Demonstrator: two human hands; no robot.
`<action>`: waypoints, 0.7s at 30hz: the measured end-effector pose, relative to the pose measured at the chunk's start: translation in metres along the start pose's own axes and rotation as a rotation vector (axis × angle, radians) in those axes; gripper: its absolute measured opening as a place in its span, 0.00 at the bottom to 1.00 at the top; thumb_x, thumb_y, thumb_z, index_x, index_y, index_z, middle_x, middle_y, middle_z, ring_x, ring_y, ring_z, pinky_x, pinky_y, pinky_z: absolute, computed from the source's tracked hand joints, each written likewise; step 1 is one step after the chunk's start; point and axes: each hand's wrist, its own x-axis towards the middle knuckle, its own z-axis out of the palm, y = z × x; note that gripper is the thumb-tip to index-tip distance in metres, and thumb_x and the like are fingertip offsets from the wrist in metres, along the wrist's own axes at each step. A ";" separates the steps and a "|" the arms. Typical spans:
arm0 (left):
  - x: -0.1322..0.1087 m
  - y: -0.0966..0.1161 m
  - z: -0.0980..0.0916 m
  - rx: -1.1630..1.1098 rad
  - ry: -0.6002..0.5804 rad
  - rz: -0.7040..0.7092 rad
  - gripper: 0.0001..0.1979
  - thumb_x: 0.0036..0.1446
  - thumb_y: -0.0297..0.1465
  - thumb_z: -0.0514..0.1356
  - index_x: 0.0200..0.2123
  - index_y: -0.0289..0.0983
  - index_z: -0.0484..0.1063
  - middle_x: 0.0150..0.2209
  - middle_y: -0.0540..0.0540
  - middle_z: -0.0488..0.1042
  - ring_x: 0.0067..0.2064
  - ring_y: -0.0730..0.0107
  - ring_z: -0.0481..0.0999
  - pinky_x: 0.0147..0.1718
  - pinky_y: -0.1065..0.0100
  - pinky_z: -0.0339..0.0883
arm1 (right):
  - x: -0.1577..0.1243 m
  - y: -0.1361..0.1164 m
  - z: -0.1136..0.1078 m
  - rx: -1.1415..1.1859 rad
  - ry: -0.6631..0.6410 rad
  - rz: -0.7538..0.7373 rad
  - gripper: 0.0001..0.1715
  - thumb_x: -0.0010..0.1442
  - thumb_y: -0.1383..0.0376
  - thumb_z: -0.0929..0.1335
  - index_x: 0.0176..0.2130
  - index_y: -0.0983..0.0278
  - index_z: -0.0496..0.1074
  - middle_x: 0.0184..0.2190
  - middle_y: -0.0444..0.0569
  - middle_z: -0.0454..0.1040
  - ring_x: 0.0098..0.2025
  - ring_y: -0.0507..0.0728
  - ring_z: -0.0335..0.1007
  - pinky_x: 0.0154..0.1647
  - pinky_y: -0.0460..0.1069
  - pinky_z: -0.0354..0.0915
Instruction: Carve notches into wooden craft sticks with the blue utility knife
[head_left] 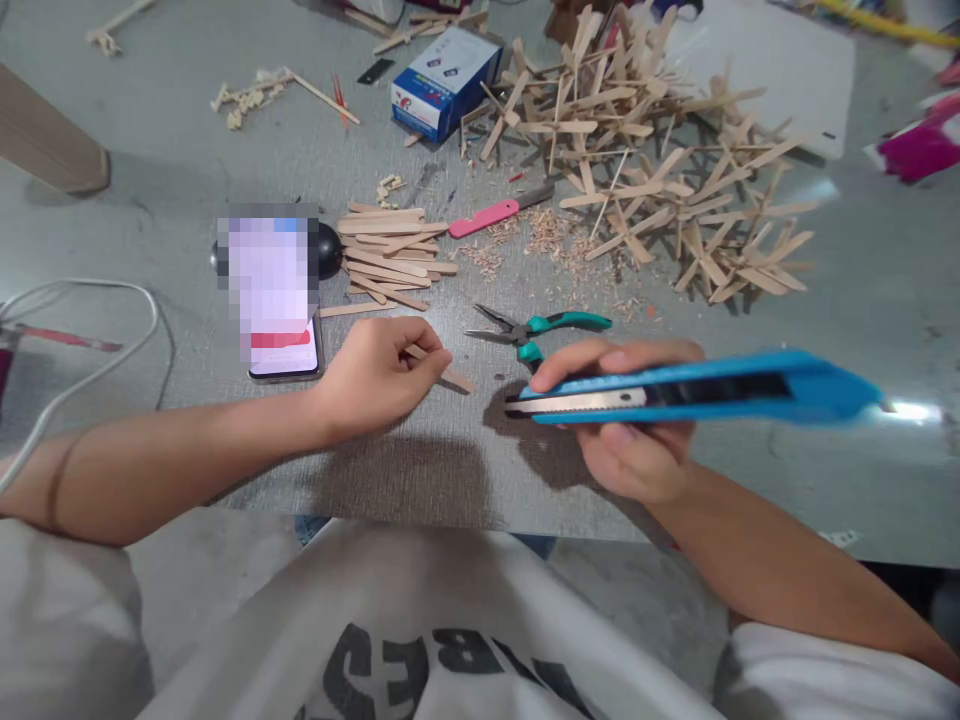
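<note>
My left hand (390, 365) is closed in a pinch around a flat wooden craft stick (456, 381), whose end sticks out to the right of the fingers. My right hand (637, 450) grips a large blue utility knife (720, 388), held level above the table, its front end pointing left at the stick. A gap lies between the knife and the stick. Just beyond the knife, needle-nose pliers (519, 334) with green handles lie with jaws apart, one handle partly hidden by my right fingers.
Loose craft sticks (397, 250) lie beside a phone (283, 360) on the left. A pink-handled blade (487, 217) rests among wood shavings (559, 240). Many crossed-stick pieces (637, 130) are heaped at the back right, near a blue-white box (446, 80). A white cable (142, 290) curves at left.
</note>
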 end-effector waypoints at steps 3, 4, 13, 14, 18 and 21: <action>0.002 0.002 -0.001 0.103 -0.054 -0.005 0.11 0.61 0.35 0.63 0.29 0.36 0.79 0.20 0.52 0.73 0.23 0.73 0.66 0.26 0.69 0.57 | 0.011 0.001 0.008 0.350 -0.125 0.201 0.18 0.68 0.47 0.71 0.47 0.55 0.67 0.35 0.47 0.74 0.27 0.56 0.70 0.22 0.52 0.69; 0.002 0.002 -0.001 0.148 -0.070 0.009 0.11 0.62 0.34 0.62 0.30 0.36 0.79 0.20 0.52 0.73 0.23 0.73 0.66 0.26 0.69 0.57 | 0.014 0.002 0.010 0.401 -0.133 0.223 0.17 0.68 0.49 0.73 0.44 0.56 0.67 0.34 0.46 0.72 0.26 0.54 0.67 0.21 0.51 0.67; 0.007 -0.002 -0.005 0.335 -0.209 0.101 0.16 0.69 0.35 0.54 0.40 0.39 0.82 0.27 0.48 0.80 0.29 0.66 0.74 0.31 0.67 0.59 | 0.014 0.000 0.009 0.466 0.054 0.246 0.19 0.68 0.62 0.73 0.35 0.56 0.59 0.29 0.38 0.56 0.20 0.49 0.46 0.18 0.49 0.53; 0.007 -0.003 -0.005 0.323 -0.204 0.108 0.16 0.69 0.35 0.54 0.40 0.39 0.82 0.27 0.49 0.79 0.28 0.67 0.74 0.31 0.67 0.59 | 0.014 -0.001 0.007 0.449 0.042 0.220 0.18 0.69 0.62 0.71 0.34 0.56 0.58 0.27 0.37 0.54 0.19 0.50 0.45 0.17 0.49 0.53; 0.004 -0.005 -0.002 0.256 -0.155 0.132 0.14 0.68 0.33 0.55 0.40 0.38 0.81 0.24 0.51 0.75 0.25 0.71 0.68 0.30 0.68 0.59 | 0.008 -0.001 0.001 0.265 0.038 0.191 0.21 0.72 0.52 0.69 0.33 0.54 0.57 0.21 0.38 0.53 0.18 0.53 0.50 0.17 0.52 0.56; 0.003 -0.007 -0.001 0.232 -0.140 0.140 0.15 0.67 0.32 0.54 0.40 0.37 0.81 0.24 0.52 0.74 0.24 0.72 0.66 0.30 0.68 0.58 | 0.001 0.003 0.003 0.129 0.110 0.184 0.24 0.74 0.40 0.64 0.37 0.53 0.67 0.18 0.40 0.60 0.15 0.55 0.57 0.15 0.54 0.57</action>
